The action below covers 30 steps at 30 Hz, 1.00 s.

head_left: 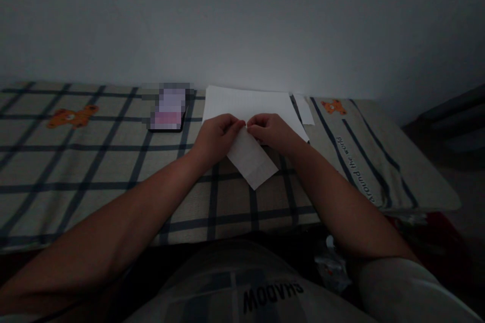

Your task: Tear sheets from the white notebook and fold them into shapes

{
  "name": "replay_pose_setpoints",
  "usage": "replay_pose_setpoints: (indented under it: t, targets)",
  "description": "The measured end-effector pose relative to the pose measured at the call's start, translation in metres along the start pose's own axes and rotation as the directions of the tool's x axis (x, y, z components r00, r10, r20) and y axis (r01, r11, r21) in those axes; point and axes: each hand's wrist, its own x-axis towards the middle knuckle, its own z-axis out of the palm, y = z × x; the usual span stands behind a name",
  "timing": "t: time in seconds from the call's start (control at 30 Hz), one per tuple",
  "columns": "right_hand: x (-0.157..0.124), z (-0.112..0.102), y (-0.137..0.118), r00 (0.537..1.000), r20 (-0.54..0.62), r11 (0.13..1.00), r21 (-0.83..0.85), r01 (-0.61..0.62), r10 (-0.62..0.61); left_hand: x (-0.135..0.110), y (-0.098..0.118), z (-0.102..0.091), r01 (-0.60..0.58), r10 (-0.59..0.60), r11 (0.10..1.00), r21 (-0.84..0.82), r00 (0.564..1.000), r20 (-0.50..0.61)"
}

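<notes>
Between my two hands is a small strip of white paper [253,161], tilted, its wider lower end pointing toward me. My left hand [219,136] pinches its upper end between thumb and forefinger. Close beside it, my right hand [270,131] pinches the same end, the fingertips almost touching. The paper's very tip is hidden by the fingers. Behind the hands, a larger white sheet of paper [246,101] with faint lines lies flat on the table. A narrow white paper strip [304,110] lies at that sheet's right side.
A phone [168,108] with a lit, blurred screen lies to the left. The checked tablecloth [113,166] with orange bear prints covers the table, which meets a pale wall [242,25] behind. Below the table's front edge at right is a clear plastic bag [333,267].
</notes>
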Motion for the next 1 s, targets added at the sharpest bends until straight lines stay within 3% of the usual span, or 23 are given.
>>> replay_pose_setpoints:
  t: [0.5,0.8,0.9,1.0]
  targets:
    - [-0.005,-0.014,-0.002,0.985,0.144,0.995,-0.044,-0.086,0.092,0.015,-0.02,-0.01,0.062,-0.094,0.985,-0.163,0.976,-0.195]
    - [-0.01,-0.032,-0.008,0.929,0.336,0.985,-0.125,-0.115,0.151,0.024,-0.037,-0.011,0.08,-0.127,0.975,-0.205,0.965,-0.231]
    - [-0.009,-0.031,-0.011,0.956,0.252,0.982,-0.148,-0.114,0.148,0.023,-0.036,-0.009,0.102,-0.146,0.968,-0.23,0.973,-0.181]
    - [-0.008,-0.023,-0.013,0.994,0.106,0.995,-0.097,-0.019,0.029,0.019,-0.031,-0.005,0.094,-0.126,0.966,-0.24,0.985,-0.121]
